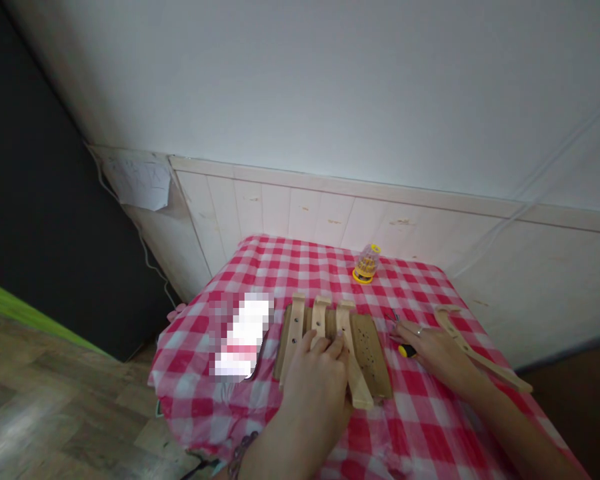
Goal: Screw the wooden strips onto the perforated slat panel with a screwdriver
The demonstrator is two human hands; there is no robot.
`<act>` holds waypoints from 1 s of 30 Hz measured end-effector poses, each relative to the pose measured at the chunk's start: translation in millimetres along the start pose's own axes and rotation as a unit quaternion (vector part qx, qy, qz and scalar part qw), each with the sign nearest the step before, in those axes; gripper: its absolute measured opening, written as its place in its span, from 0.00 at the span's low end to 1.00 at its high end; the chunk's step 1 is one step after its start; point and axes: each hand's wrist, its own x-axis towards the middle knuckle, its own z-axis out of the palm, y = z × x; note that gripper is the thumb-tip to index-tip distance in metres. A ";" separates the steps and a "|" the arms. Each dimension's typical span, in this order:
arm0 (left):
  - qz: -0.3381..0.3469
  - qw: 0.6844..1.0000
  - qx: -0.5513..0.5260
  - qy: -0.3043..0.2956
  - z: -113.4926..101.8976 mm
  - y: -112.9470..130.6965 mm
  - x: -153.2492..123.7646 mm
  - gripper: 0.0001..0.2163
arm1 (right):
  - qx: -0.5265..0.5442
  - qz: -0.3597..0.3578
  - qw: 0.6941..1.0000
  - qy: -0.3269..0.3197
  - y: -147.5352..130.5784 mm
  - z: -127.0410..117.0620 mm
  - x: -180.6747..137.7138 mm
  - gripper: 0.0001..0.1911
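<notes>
My left hand (pixel 320 370) rests across curved wooden hooks on a brown board (pixel 373 347) with small holes. Its fingers are bent and pressed onto the right-hand wooden hook (pixel 359 383), which slants on the board. The left wooden hook (pixel 297 320) shows two dark screws. The middle wooden hook (pixel 320 312) is partly hidden under the fingers. To the right of the board, my right hand (pixel 427 343) is closed around a small screwdriver (pixel 407 351) lying low over the cloth. Its yellow and black handle end shows below the fingers, and a thin metal shaft shows beyond them.
A red and white checked cloth (pixel 300 260) covers the table, which stands against the wall. At the back is a clear screwdriver-bit case (pixel 367 265) with a yellow base. A loose curved wooden piece (pixel 467 350) lies right; a blurred-out phone-like object (pixel 245 333) lies left.
</notes>
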 end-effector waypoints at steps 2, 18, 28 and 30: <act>-0.006 1.000 -0.001 -0.003 0.2 0.3 0.1 0.25 | 0.019 0.012 1.000 0.003 -4.6 -2.7 3.9 0.24; -0.017 0.998 0.004 -0.053 -5.5 1.9 3.2 0.26 | 0.456 0.258 0.851 -0.015 -85.5 -31.6 81.1 0.16; -0.013 0.998 0.009 -0.056 -3.2 0.2 4.6 0.27 | 0.403 0.280 0.870 -0.044 -89.6 -21.8 85.4 0.11; -0.009 0.999 0.011 -0.052 -2.3 -0.2 4.6 0.26 | 0.406 0.279 0.869 -0.042 -90.0 -21.2 85.7 0.11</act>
